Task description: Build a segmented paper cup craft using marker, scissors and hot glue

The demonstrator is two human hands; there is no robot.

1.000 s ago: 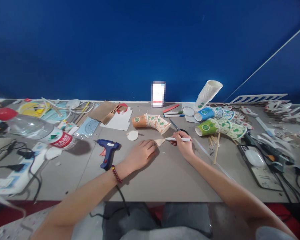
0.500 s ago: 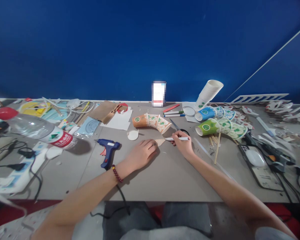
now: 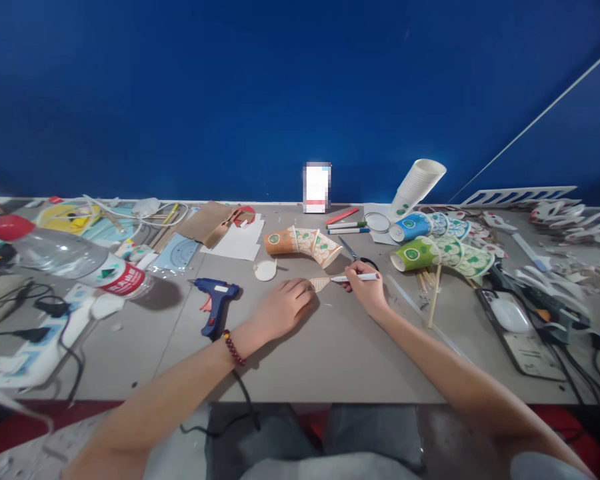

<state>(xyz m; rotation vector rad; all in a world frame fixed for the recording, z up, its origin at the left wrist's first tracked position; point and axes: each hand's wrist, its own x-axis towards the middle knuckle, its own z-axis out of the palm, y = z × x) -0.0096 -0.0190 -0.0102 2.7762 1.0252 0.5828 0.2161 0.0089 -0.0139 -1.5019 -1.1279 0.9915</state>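
Observation:
My left hand (image 3: 286,308) lies palm down on the table, fingers flat and its fingertips at the edge of a small tan cut-out piece (image 3: 321,285). Lines run across that piece, and its left end is hidden under the fingers. Pinched in my right hand (image 3: 365,283) is a white marker (image 3: 356,277) with a red end, its tip at the piece's right point. Just behind lies a bent tube of orange-patterned paper cups (image 3: 300,242). Scissors (image 3: 357,257) rest behind my right hand, partly covered by it.
A blue glue gun (image 3: 215,303) lies left of my left hand, its cord under my forearm. Farther left are a plastic bottle (image 3: 75,260) and a power strip (image 3: 55,340). Green cups (image 3: 415,255), a stick (image 3: 435,300) and a phone (image 3: 535,353) lie right.

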